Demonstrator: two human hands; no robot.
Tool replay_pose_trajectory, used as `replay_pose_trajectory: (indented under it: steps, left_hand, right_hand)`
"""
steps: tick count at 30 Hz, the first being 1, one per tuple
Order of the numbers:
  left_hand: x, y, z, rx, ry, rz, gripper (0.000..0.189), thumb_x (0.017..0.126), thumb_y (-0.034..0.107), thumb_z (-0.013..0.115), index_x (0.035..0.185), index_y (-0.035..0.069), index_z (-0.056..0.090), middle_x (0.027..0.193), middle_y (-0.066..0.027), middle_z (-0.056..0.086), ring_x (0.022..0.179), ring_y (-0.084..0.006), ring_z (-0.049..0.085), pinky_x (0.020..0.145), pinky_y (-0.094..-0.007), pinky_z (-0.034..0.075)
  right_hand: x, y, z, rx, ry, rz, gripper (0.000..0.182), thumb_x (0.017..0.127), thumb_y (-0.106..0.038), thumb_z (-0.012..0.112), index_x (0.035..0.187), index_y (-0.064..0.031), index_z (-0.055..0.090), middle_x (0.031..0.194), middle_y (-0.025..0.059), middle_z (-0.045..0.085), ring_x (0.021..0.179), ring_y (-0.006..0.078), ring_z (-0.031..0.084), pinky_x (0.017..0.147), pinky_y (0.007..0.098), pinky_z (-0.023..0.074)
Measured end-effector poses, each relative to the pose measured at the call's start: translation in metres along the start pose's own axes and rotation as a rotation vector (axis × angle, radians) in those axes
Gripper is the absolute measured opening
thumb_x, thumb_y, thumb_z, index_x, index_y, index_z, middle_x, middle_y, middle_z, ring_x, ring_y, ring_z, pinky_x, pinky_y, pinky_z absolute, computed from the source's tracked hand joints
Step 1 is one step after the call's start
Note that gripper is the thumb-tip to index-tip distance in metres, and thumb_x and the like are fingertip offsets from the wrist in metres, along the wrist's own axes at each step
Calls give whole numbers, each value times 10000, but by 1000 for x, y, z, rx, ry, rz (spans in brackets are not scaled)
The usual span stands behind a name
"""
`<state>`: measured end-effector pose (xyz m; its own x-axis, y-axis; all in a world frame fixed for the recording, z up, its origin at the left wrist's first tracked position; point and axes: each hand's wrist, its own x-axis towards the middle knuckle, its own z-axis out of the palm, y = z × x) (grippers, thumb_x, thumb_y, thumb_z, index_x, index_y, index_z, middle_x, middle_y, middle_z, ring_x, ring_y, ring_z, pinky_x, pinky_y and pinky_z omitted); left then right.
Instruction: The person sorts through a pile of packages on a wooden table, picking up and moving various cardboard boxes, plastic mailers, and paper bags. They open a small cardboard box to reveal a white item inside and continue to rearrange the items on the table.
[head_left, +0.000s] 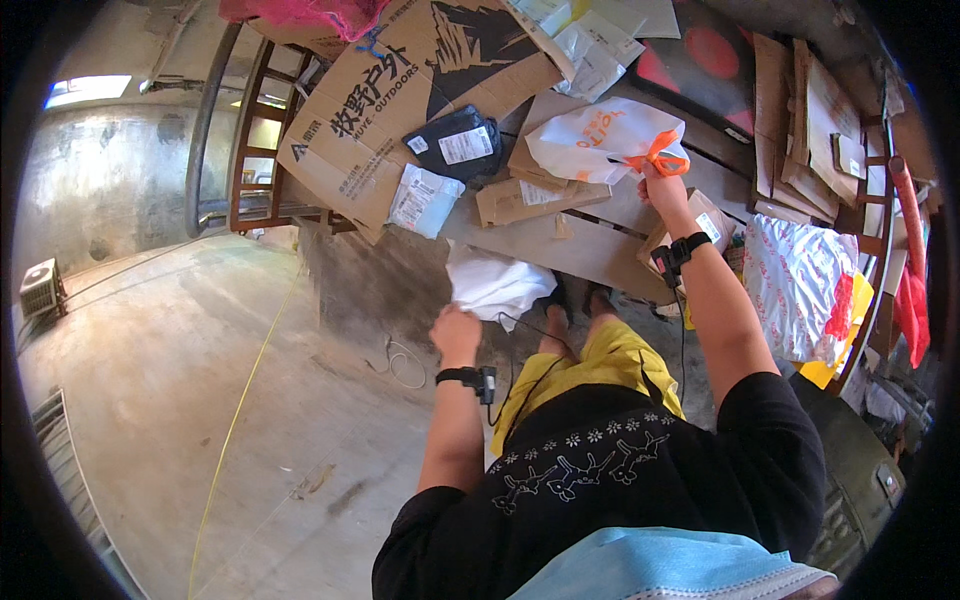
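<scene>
My left hand (455, 334) grips the edge of a white plastic bag or sheet (499, 285), which hangs in front of my legs, below the platform's near edge. Farther up, my right hand (661, 191) is closed around the orange ties (660, 159) of a white plastic carrier bag (592, 135) with orange print. That bag lies on its side over small cardboard boxes, its mouth gathered towards my hand. Just under it sits a flat cardboard box (544, 201). Another small carton (709, 217) is partly hidden behind my right forearm.
Beyond are a large printed cardboard sheet (375, 127), a black parcel (457, 142) and a pale-blue parcel (426, 199). Folded cartons (814, 127) and a silvery printed parcel (799, 285) stand at the right. Cables run from both wrist straps. A yellow line (251, 405) crosses the concrete floor.
</scene>
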<state>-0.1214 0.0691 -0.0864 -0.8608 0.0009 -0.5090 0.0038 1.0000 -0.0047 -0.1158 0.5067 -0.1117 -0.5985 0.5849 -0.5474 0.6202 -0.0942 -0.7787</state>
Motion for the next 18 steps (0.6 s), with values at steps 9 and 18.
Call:
replay_pose_trajectory:
  steps: [9, 18]
  left_hand:
    - [5, -132, -36, -305, 371, -177, 221, 815, 226, 619, 932, 56, 699, 892, -160, 670, 805, -331, 637, 715, -401, 501]
    - [-8, -128, -22, -396, 467, -118, 166, 795, 101, 588, 915, 101, 702, 878, -125, 628, 802, -316, 615, 686, -394, 489]
  right_hand:
    - [16, -13, 14, -131, 12, -115, 372, 912, -380, 445, 859, -44, 595, 624, 36, 594, 526, 147, 584, 523, 301, 460]
    - [15, -33, 31, -104, 64, -231, 334, 928, -339, 476, 874, -28, 584, 617, 15, 535, 489, 104, 530, 459, 271, 428]
